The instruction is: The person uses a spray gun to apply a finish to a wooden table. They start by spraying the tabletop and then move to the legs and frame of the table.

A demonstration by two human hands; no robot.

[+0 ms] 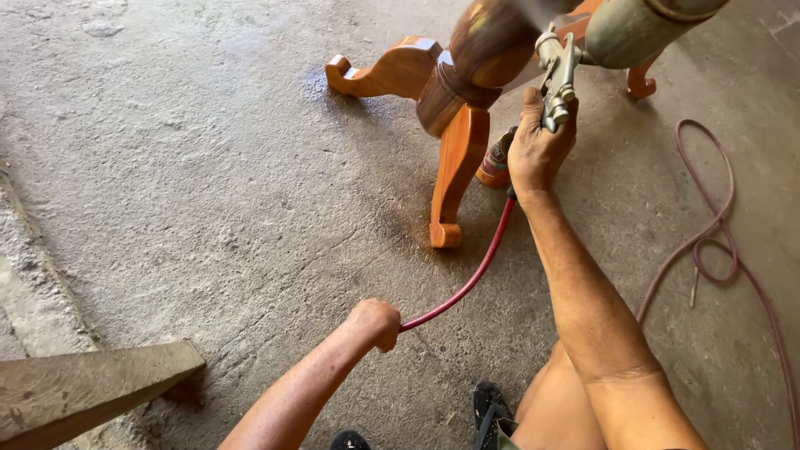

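Right hand (pixel 540 150) closed around the grip of a metal spray gun (pixel 558 77), fingers wrapped tight, nozzle end tilted up toward the turned column of a wooden pedestal table base (pixel 467 75). Metal paint cup (pixel 637 29) of the gun up at the top edge of the view, just right of the column, partly cut off. Faint mist at the top of the column, blurred.

Left hand (pixel 377 323) shut in a fist around a red air hose (pixel 467 279), gripping it low over the concrete floor (pixel 192 183), well apart from the right hand. Hose stretched from that fist up to the underside of the gun's grip.

Pedestal base standing on the floor toward the far edge, glossy orange-brown, with curved scrolled legs: one pointing left (pixel 379 73), one pointing toward the viewer (pixel 454 179), a third foot (pixel 640 83) showing behind the paint cup. Dark damp-looking patches on the concrete beside the legs.

More hose (pixel 718 225), paler and dustier, looped on the floor at the right side. Weathered wooden plank (pixel 83 387) jutting in at the lower left corner. Dark sandal (pixel 490 408) and bare knee (pixel 554 400) at the bottom edge
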